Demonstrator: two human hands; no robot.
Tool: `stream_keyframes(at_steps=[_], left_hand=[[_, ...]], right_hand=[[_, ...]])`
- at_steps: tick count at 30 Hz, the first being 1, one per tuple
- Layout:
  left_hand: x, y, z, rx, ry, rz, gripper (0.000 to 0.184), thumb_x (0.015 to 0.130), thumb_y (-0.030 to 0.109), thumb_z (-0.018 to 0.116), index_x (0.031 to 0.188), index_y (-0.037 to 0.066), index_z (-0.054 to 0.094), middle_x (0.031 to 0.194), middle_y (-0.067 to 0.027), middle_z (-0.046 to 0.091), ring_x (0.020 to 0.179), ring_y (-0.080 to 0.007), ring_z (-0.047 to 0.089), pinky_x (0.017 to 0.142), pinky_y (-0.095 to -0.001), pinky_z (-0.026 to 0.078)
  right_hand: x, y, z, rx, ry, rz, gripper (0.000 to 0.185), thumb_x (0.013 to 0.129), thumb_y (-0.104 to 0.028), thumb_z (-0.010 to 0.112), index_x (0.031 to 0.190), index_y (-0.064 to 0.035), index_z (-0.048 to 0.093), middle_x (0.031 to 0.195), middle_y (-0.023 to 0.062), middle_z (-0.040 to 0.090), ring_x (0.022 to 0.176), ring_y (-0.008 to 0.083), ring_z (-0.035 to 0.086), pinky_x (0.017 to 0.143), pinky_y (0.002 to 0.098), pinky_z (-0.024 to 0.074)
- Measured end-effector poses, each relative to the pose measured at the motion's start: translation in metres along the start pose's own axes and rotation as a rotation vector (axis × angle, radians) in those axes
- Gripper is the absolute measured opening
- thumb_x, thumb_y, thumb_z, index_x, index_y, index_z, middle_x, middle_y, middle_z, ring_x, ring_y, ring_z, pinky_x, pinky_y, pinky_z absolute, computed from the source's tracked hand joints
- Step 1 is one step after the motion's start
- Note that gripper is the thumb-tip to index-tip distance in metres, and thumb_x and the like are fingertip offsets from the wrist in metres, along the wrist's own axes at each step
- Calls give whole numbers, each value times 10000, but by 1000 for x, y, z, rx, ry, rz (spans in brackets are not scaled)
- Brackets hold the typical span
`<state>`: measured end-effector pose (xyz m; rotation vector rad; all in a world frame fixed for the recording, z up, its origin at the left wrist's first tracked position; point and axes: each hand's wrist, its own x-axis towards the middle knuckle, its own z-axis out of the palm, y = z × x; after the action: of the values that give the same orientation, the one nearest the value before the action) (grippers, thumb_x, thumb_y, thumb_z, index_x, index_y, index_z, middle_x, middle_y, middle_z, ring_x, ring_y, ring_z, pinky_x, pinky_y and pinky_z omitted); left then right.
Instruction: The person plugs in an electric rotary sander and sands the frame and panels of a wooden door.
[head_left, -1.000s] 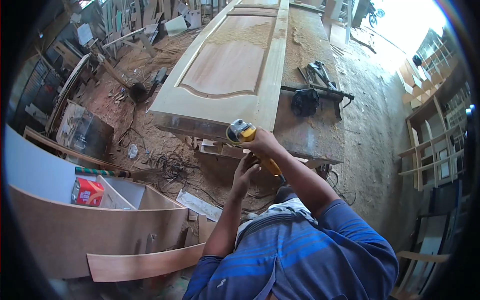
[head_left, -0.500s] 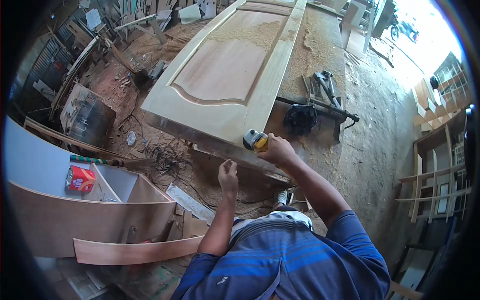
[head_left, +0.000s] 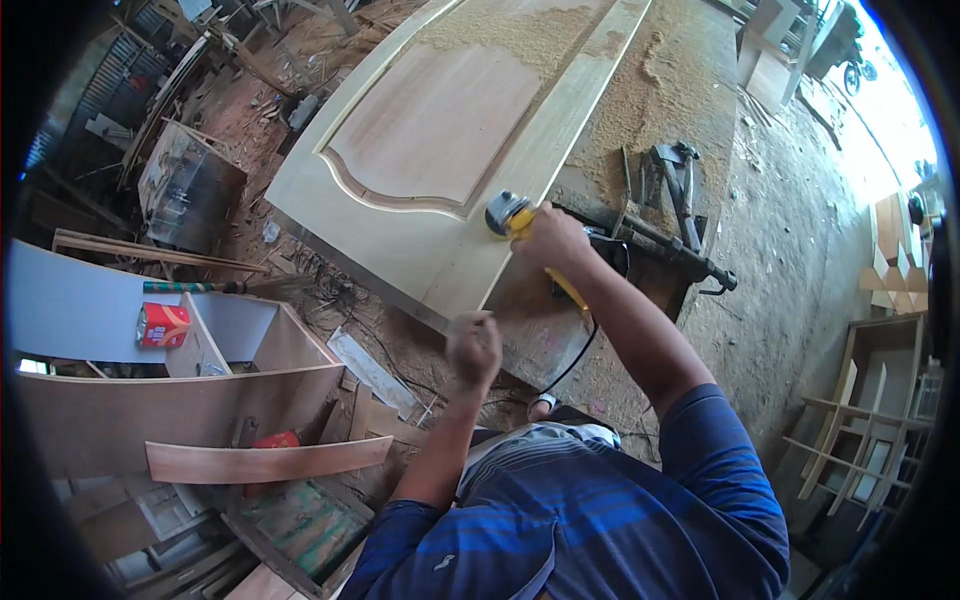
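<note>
My right hand (head_left: 553,243) is wrapped round a yellow angle grinder (head_left: 518,218) with a silver head, held over the lower right corner of a pale wooden door panel (head_left: 390,230). A black cord hangs from the grinder's rear end. My left hand (head_left: 474,350) is raised near the door's bottom edge, its fingers curled together; motion blur hides whether anything is in them. The door lies on a workbench (head_left: 660,90) strewn with wood shavings. Beside my right hand, metal clamps and tools (head_left: 680,200) rest on the bench.
On the left stands a wooden cabinet (head_left: 180,410) with a red tin (head_left: 163,325) in it. A curved wood strip (head_left: 270,460) lies in front. Cables and scraps cover the floor. At the right is a wooden lattice frame (head_left: 865,420).
The grinder in my right hand has moved up from below the bench edge to over the door's corner. My left hand has come away from the grinder. The view has shifted.
</note>
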<state>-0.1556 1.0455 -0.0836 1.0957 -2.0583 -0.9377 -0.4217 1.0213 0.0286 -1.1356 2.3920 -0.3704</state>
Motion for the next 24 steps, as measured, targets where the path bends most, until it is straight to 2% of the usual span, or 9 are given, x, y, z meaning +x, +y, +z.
stream_keyframes(at_steps=[3, 8, 9, 12, 13, 14, 19, 22, 24], left_hand=[[13, 52, 45, -191, -315, 44, 342, 936, 143, 710, 1243, -2, 668, 1298, -225, 669, 1238, -424, 632, 1079, -480, 508], [44, 47, 147, -169, -242, 172, 759, 965, 254, 705, 1599, 12, 366, 1580, -277, 455, 1469, -434, 445, 1243, -485, 379], [47, 37, 169, -201, -279, 175, 690, 1057, 357, 579, 1604, -5, 362, 1577, -258, 483, 1392, -422, 541, 1191, -504, 446], [56, 71, 187, -1190, -618, -688, 619, 1103, 412, 476, 1585, 29, 417, 1590, -198, 508, 1400, -351, 560, 1176, -491, 462], [53, 69, 202, -1397, -701, -713, 578, 1141, 431, 359, 1582, 64, 432, 1539, -162, 566, 1296, -332, 641, 1082, -479, 541], [54, 60, 210, -1399, -949, -692, 579, 1150, 445, 316, 1565, 63, 445, 1492, -162, 603, 1229, -314, 676, 984, -468, 596], [41, 77, 208, -1150, -1145, -808, 519, 1135, 438, 416, 1376, 32, 629, 1308, -161, 708, 1052, -255, 739, 806, -404, 631], [42, 81, 163, -461, -803, -434, 373, 1106, 326, 553, 1163, 4, 732, 1080, -136, 790, 773, -214, 764, 699, -360, 626], [34, 71, 133, -446, -575, -376, 244, 1050, 217, 657, 985, 0, 747, 907, -103, 787, 749, -157, 744, 680, -332, 608]], right_hand=[[36, 17, -19, 12, 8, 9, 722, 759, -473, 843, 1205, 61, 650, 1144, 249, 763, 1079, 380, 760, 963, 445, 609], [79, 30, -48, -4, 17, 59, 696, 750, -495, 835, 1199, 23, 715, 1183, 193, 775, 1105, 329, 762, 971, 424, 605], [86, 33, -54, 3, 3, 60, 677, 752, -495, 833, 1184, 15, 727, 1187, 190, 775, 1109, 325, 761, 972, 421, 604], [102, 41, -65, 13, -14, 61, 626, 758, -495, 830, 1142, -6, 758, 1193, 186, 775, 1119, 319, 758, 975, 416, 603], [106, 44, -64, 11, 1, 59, 613, 759, -494, 830, 1130, -10, 765, 1193, 187, 774, 1120, 320, 758, 975, 415, 603], [110, 46, -62, 8, 15, 59, 600, 760, -493, 830, 1117, -15, 771, 1192, 189, 774, 1121, 321, 757, 975, 414, 602], [90, 45, -55, -16, -10, 11, 676, 762, -486, 831, 1186, 26, 715, 1178, 216, 770, 1122, 342, 754, 977, 427, 602], [60, 33, -43, -20, -42, -35, 695, 758, -473, 822, 1187, 55, 678, 1135, 243, 769, 1074, 376, 763, 945, 450, 612], [38, 24, -28, -8, -40, -78, 671, 760, -467, 808, 1158, 61, 694, 1116, 254, 769, 1036, 403, 764, 922, 464, 614]])
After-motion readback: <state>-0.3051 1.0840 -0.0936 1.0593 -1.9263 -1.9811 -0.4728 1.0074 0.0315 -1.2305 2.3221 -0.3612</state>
